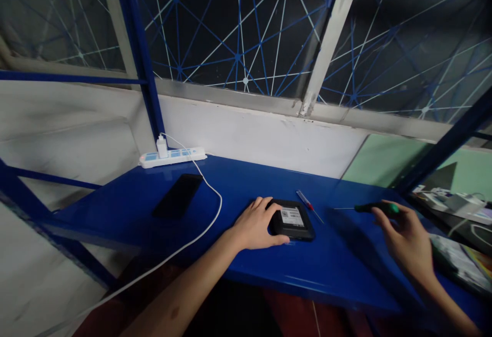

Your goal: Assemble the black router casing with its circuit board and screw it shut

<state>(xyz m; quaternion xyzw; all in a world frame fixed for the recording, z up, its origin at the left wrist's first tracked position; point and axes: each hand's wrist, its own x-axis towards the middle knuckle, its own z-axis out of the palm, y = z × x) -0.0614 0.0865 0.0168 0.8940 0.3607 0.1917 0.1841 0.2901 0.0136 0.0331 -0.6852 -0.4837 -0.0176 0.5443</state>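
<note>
Two bare forearms reach in from the bottom edge, both cut off there. The left hand [259, 224] lies palm down, half-open, clasping the left end of a black device [301, 232] — thumb along its near edge, fingers over its top. The right hand [407, 239] is raised at the right, thumb and fingers closed on a green-handled screwdriver [369, 207], blade pointing left. Its fingers are partly hidden; the device's left end is covered by the left hand, and the print on its label [292, 217] is too small to read. On the blue table [246, 178], a slim red-and-clear tool [305, 200] lies just beyond the device — a dark slab [179, 196] and a white power strip [149, 162] farther left. Behind stand a white wall [249, 126] and dark, line-patterned windows [234, 34].
</note>
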